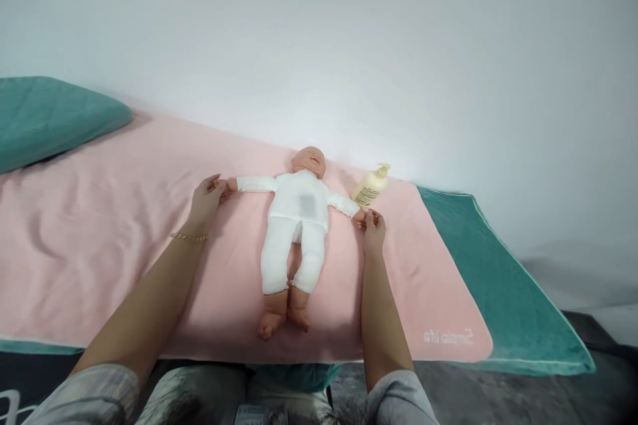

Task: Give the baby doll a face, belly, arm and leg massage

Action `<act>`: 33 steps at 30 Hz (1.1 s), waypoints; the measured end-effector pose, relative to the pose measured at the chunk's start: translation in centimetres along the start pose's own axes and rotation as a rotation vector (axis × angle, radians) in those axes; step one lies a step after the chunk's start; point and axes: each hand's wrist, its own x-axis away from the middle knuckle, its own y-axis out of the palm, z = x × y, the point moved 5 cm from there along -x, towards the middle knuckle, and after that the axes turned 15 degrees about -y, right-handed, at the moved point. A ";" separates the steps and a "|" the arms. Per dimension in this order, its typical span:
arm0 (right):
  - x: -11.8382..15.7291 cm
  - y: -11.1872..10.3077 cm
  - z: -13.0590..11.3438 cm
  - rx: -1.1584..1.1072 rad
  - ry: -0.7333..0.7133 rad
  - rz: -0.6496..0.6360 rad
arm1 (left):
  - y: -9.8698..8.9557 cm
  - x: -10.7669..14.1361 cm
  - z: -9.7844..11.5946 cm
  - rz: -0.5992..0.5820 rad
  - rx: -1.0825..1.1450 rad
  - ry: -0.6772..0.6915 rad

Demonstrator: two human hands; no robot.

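Observation:
A baby doll [299, 202] with a white cloth body lies on its back on a pink blanket [224, 305], arms stretched out to both sides. My left hand [205, 201], below a gold bracelet [188, 237], is closed round the doll's hand at the left. On the other side, my right hand [374, 229] pinches the doll's other hand between thumb and fingers. Just beyond my right hand, a pale yellow pump bottle [371, 186] leans over on the blanket. The doll's legs point towards me, feet bare.
A green pillow [60, 116] rests at the far left. Green bedding [498, 279] shows past the blanket's right edge. A white wall [319, 46] runs along the back. The bed's front edge is close to my lap.

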 end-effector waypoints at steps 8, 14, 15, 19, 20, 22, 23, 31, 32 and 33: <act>0.7 0.1 -0.3 0.158 -0.058 0.073 | -1.4 4.4 1.8 0.248 -0.318 0.161; 1.1 0.2 -0.7 0.209 -0.084 0.075 | -2.3 13.5 0.6 0.150 -0.447 0.340; 1.1 0.2 -0.7 0.210 -0.086 0.074 | -2.4 15.3 -0.2 0.117 -0.503 0.380; 0.9 0.2 -0.5 0.204 -0.083 0.065 | -3.0 21.5 -5.1 -0.104 -0.603 0.281; 0.9 0.2 -0.4 0.203 -0.084 0.063 | -2.9 22.8 -6.4 -0.183 -0.627 0.252; 0.8 0.2 -0.3 0.202 -0.088 0.060 | -2.7 24.9 -8.5 -0.243 -0.686 0.224; 0.8 0.2 -0.3 0.203 -0.091 0.060 | -2.5 25.7 -9.3 -0.245 -0.718 0.226; 0.9 0.2 -1.2 0.183 -0.100 0.055 | -1.2 27.0 -10.7 -0.216 -0.655 -0.001; 0.9 0.2 -1.3 0.180 -0.100 0.057 | -1.2 26.9 -10.6 -0.240 -0.572 -0.042; 0.9 0.2 -1.3 0.178 -0.100 0.060 | -1.3 26.9 -10.4 -0.251 -0.472 -0.065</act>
